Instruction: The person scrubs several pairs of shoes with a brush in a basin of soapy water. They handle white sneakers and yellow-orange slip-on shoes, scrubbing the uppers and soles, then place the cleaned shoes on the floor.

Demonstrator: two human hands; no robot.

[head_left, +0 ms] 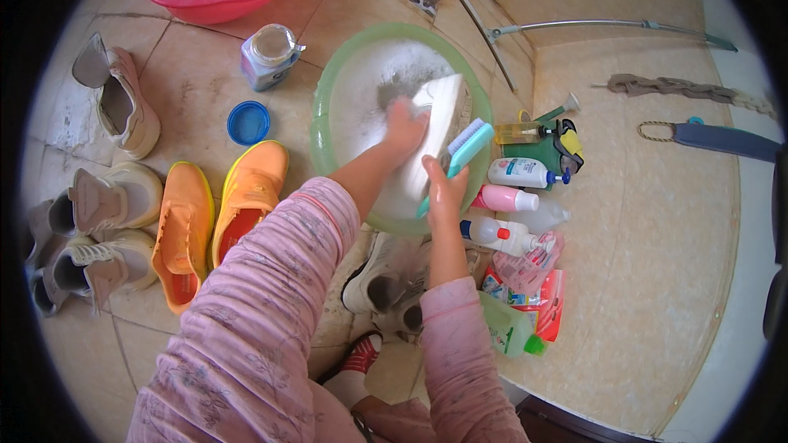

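Observation:
A white shoe [444, 114] leans on its side in a green plastic basin [321, 129] of foamy water [363, 89]. My left hand [406, 129] grips the shoe on the side facing the foam; its fingertips are partly hidden against the upper. In my right hand [446, 191] is a turquoise scrubbing brush [471, 146] with pale bristles, held by its handle at the basin's right side. The bristles face the shoe's sole. Whether they touch it I cannot tell.
Left of the basin stand orange shoes [184, 221], several pale shoes [117, 197], a blue lid [249, 123] and an opened tub [271, 56]. A pink basin [228, 3] holds laces in water. Bottles [520, 172] line the right; a squeegee [492, 34] leans behind.

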